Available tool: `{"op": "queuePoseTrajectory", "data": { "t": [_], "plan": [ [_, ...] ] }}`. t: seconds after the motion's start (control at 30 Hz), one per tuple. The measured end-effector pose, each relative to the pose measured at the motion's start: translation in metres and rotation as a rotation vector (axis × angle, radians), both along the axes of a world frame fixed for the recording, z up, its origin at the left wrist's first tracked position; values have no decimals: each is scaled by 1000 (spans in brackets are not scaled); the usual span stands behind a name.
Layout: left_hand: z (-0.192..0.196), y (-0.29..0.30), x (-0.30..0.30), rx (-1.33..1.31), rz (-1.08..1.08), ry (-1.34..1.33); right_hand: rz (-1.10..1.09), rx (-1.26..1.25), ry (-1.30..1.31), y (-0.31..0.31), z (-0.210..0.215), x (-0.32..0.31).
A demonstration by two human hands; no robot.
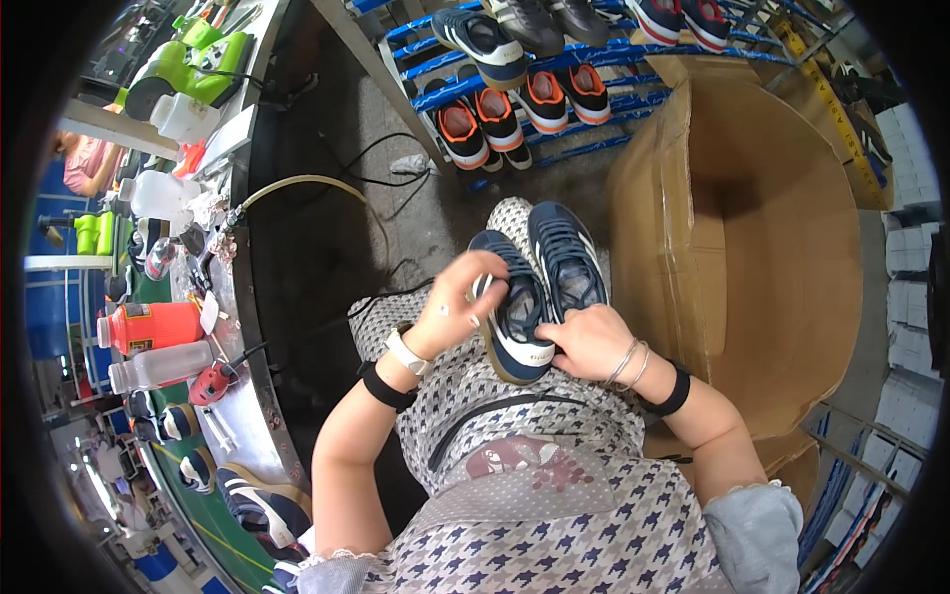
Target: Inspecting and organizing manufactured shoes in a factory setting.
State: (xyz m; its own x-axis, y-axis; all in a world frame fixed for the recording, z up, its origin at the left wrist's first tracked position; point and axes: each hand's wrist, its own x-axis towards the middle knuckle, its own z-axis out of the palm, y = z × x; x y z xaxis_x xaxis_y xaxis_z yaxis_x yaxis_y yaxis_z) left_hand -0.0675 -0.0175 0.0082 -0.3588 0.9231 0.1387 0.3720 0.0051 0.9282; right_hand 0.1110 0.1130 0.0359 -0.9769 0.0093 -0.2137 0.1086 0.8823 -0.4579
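Shoes: navy pair (pixel 539 287) on the lap, toes toward 12 o'clock.
Left hand (pixel 463 297): fingers curled on the nearer shoe's laces.
Right hand (pixel 592 342): clamped on its heel.
Advice: brace heel, work laces evenly.

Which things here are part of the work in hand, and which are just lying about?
In hand:
- left hand on the nearer navy shoe
- right hand at that shoe's heel
- second navy shoe beside it on the lap

Lying about:
- large cardboard box
- blue rack of shoes
- orange bottle
- green bottles
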Motion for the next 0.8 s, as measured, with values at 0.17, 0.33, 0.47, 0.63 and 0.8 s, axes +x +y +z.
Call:
{"op": "queuePoseTrajectory", "data": {
  "t": [0.17,0.33,0.47,0.63,0.8],
  "plan": [
    [-5,-6,5,-130,66,94,26,0,-41,-3,-4,-5],
    [-8,9,25,-302,54,678,126,19,-55,-4,1,-25],
    [-6,16,12,-437,33,580,316,52,-183,12,22,-52],
    [-2,8,1,-517,28,353,517,101,-222,21,56,-64],
    [-12,-19,-9,-516,-15,-285,506,161,-437,12,74,-64]
  ]
}}
